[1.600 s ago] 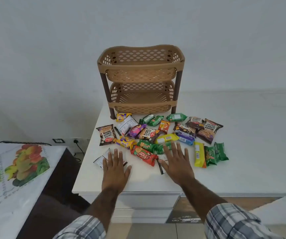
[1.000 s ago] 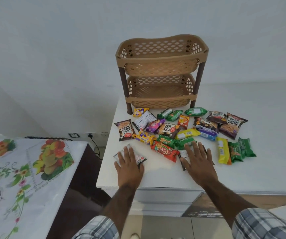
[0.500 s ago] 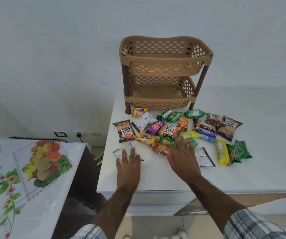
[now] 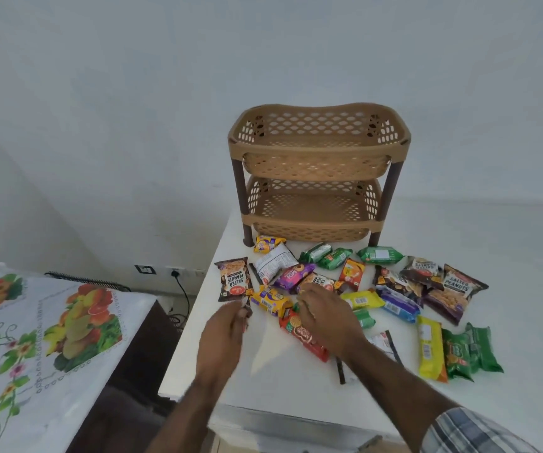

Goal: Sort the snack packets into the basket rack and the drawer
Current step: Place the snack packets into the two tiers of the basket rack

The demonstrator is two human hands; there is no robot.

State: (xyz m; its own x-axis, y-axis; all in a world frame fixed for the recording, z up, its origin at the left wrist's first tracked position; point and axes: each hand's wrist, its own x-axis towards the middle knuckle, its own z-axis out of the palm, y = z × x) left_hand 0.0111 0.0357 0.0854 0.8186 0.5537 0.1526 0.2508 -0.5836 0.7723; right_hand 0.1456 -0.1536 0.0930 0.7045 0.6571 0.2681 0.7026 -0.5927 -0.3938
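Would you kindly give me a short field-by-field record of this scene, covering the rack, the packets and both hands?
basket rack: two tiers, no packets in either, at the back of the white table
snack packets: spread on the table in front of the rack
left hand: raised and blurred, seems to pinch a thin packet seen edge-on
right hand: fingers curled onto a green packet in the pile
leftmost item: salted peanuts packet, lying flat
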